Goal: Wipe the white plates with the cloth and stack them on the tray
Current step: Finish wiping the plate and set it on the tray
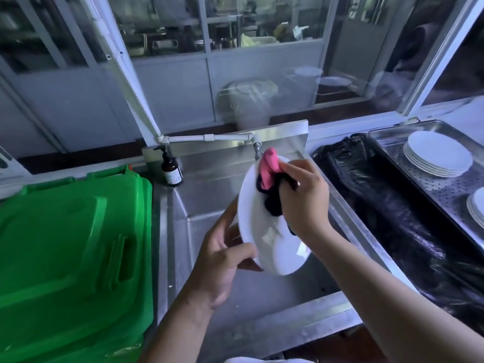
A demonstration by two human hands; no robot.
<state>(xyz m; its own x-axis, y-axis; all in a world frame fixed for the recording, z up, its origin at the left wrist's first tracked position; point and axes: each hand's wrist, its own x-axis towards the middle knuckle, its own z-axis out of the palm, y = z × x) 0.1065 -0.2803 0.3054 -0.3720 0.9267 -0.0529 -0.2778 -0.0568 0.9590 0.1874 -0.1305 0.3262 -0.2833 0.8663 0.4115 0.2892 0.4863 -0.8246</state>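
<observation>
- While the left hand (222, 260) grips the lower rim of a white plate (262, 226), thumb on the face and fingers curled behind, the plate stands tilted on edge above the steel sink (204, 205).
- The right hand (301, 195) holds a bunched cloth (269, 176), pink and dark, pressed against the plate's upper face.
- The plate looks rigid, smooth and glossy; I judge it breakable and likely slippery if damp, so a hold at the rim with fingers backing it seems safest.
- The cloth is soft and crumples freely, so it needs a full-handed grip to stay bunched.
- On the perforated tray (429, 189) to the right sits 1 stack of plates (437, 155); a 2nd stack (476, 205) shows at the picture's edge.
- Lowering this plate flat onto a stack should avoid chipping.
</observation>
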